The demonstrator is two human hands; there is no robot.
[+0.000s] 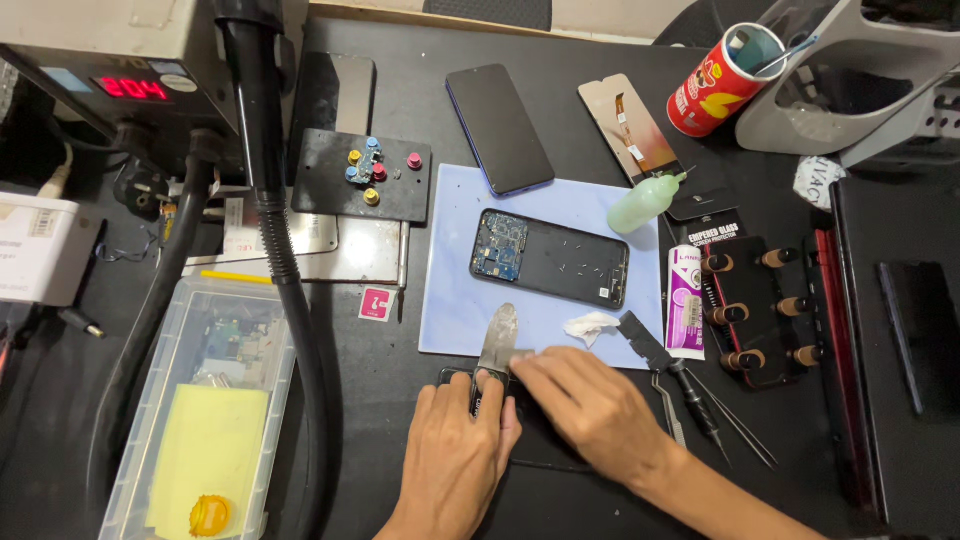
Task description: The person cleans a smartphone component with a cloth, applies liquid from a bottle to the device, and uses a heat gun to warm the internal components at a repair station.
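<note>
My left hand grips a flat metal pry blade whose tip points up over the lower edge of the pale blue work mat. My right hand rests beside it, fingertips touching the blade's lower part and pressing on a dark flat phone part lying under both hands. An opened phone body with a bare circuit board lies on the mat just beyond the blade. A crumpled white wipe sits to the right of the blade.
A black phone, a loose screen panel, a green squeeze bottle and a red can lie at the back. Tweezers and a black tool lie right of my hands. A clear plastic box and black hose stand left.
</note>
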